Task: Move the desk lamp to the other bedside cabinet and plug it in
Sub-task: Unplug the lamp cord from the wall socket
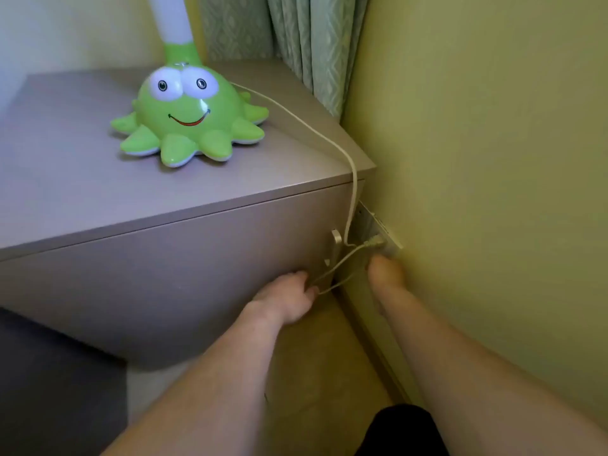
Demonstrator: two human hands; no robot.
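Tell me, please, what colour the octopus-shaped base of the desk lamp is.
Bright green base with white undersides; clearest in the head view.

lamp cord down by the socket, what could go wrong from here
The cord runs from the octopus lamp over the cabinet edge; a pull by the left hand, which grips its slack, might drag the lamp off. The right hand sits close under the plug, so fingers could touch the prongs.
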